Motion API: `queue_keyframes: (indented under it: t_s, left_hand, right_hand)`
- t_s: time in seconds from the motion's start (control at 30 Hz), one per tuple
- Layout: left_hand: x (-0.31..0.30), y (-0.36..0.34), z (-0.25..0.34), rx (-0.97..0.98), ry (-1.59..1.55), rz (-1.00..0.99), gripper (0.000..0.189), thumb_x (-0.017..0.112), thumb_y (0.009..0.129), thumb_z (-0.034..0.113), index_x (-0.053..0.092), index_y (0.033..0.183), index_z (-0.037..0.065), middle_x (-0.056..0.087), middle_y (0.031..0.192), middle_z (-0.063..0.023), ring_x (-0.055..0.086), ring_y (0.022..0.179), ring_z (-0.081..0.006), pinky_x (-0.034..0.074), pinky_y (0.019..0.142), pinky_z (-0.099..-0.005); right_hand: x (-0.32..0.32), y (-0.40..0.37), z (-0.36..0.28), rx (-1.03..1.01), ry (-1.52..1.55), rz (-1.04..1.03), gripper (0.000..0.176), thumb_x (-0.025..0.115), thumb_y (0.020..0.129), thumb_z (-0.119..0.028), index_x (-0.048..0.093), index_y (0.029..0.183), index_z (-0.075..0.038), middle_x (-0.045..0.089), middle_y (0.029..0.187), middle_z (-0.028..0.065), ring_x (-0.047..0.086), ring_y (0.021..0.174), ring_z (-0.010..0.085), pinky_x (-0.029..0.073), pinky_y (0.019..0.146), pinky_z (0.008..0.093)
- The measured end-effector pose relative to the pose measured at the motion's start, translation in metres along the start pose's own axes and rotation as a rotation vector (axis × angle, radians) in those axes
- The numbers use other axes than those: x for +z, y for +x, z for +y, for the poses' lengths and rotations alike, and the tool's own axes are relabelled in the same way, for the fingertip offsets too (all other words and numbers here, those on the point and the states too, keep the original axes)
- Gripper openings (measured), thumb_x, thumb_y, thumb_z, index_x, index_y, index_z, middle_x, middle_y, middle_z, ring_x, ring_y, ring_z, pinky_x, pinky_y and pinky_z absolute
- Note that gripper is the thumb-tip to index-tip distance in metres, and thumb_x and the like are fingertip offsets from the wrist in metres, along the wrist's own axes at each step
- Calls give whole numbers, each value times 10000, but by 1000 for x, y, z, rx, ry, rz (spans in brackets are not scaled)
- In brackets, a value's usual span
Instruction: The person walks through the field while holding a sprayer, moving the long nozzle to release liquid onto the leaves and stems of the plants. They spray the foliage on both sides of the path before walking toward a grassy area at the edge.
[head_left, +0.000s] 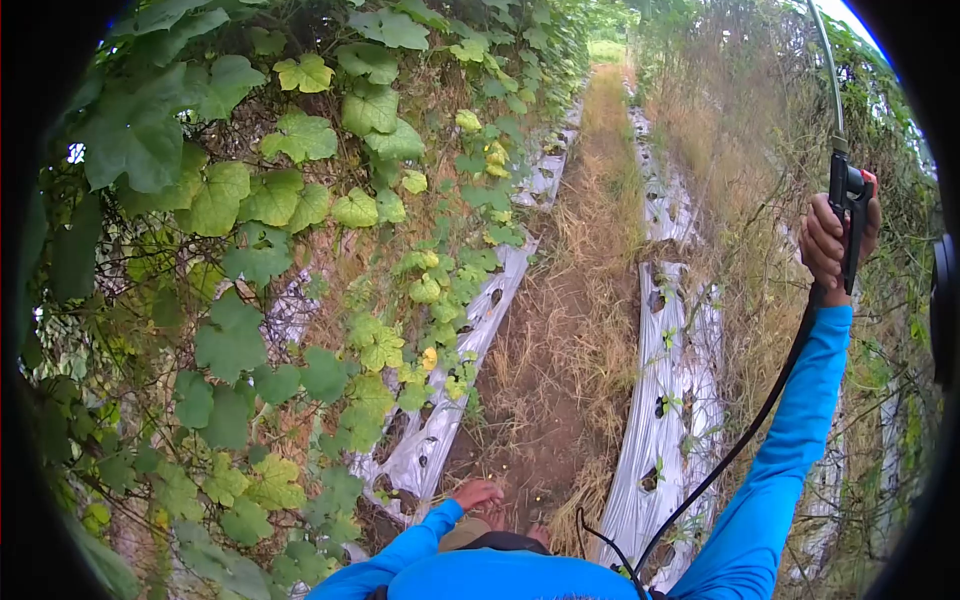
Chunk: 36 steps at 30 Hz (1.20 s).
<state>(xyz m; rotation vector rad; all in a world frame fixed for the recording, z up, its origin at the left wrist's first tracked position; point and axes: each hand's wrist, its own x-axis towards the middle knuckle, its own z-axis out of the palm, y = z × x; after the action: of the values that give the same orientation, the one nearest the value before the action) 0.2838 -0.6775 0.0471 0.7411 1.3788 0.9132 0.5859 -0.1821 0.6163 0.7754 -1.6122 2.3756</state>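
Note:
My right hand (836, 238), raised at the right, is closed around the black handle of a spray wand (840, 150). The wand's thin metal lance points upward and runs out of the top of the view. From the handle a black hose (765, 410) curves down along my blue sleeve towards my waist. Low in front of my body is my left hand (477, 494), holding nothing, its fingers loosely stretched out. The nearest growth to it is the leafy vine on the left, which it does not touch.
A tall wall of climbing vines (300, 190) with green and yellowing leaves stands at the left. Dry, tangled growth (750, 120) lines the right. Between them runs a dirt path (560, 360) with dry grass, edged by torn silvery plastic mulch sheets (655, 390).

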Motion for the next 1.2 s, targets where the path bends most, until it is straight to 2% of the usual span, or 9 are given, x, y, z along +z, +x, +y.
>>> queue_keyframes:
  t_s: [0.23,0.5,0.6,0.8,0.83,0.87,0.9,1.1,1.2]
  left_hand:
    - [15,-11,-18,-38,-39,-55,384,542,891,400,642,1061,69,661,922,-39,622,756,-115,492,599,-238]
    - [21,-59,-30,-1,55,-127,336,522,906,348,647,1024,60,666,908,-32,611,739,-108,481,595,-239]
    - [28,-84,-58,-2,29,-144,329,536,900,317,642,1004,24,636,828,-38,576,694,-83,457,548,-219]
    - [64,-123,-94,49,-43,-241,325,513,912,305,636,1021,25,652,872,-53,586,743,-111,474,633,-244]
    - [74,-130,-86,26,-9,-207,322,511,910,304,635,1020,27,663,892,-52,598,743,-111,487,635,-250]
    - [82,-137,-83,3,26,-169,320,509,908,302,634,1019,30,673,913,-51,609,742,-110,500,638,-256]
    - [88,-140,-90,138,11,-200,309,511,904,289,631,1020,29,671,902,-49,609,749,-105,505,644,-258]
    - [130,-200,-102,127,-45,-118,234,518,898,190,636,1006,19,664,894,-69,598,751,-100,489,621,-244]
    - [158,-251,-104,109,152,-16,227,514,893,177,638,999,19,659,871,-69,595,737,-105,486,631,-241]
  right_hand:
    - [66,-33,27,-124,-164,485,497,505,875,-508,363,775,-42,403,587,56,437,392,156,429,286,275]
    - [139,-41,145,-202,-225,862,419,474,892,-456,412,801,-52,412,591,30,438,399,135,460,332,277]
    - [159,-39,187,-223,-175,644,413,511,856,-448,403,795,-54,414,600,33,460,435,147,469,358,285]
    - [255,-27,299,-194,-231,869,467,607,749,-485,416,803,-63,413,633,25,455,538,149,432,515,283]
    - [268,-40,327,-179,-159,814,439,649,733,-432,436,849,-66,427,663,31,457,580,147,420,547,280]
    - [293,-46,345,-151,-132,816,450,666,722,-430,429,839,-66,423,660,31,451,572,146,415,535,274]
    - [307,-62,362,-179,1,768,452,676,720,-423,419,828,-67,416,657,28,441,556,140,400,505,262]
    - [379,-131,391,-105,-25,921,404,639,780,-398,403,824,-73,379,620,14,386,507,114,354,433,240]
    - [419,-159,406,-58,139,681,461,666,722,-429,395,810,-66,368,620,10,372,519,126,324,455,260]
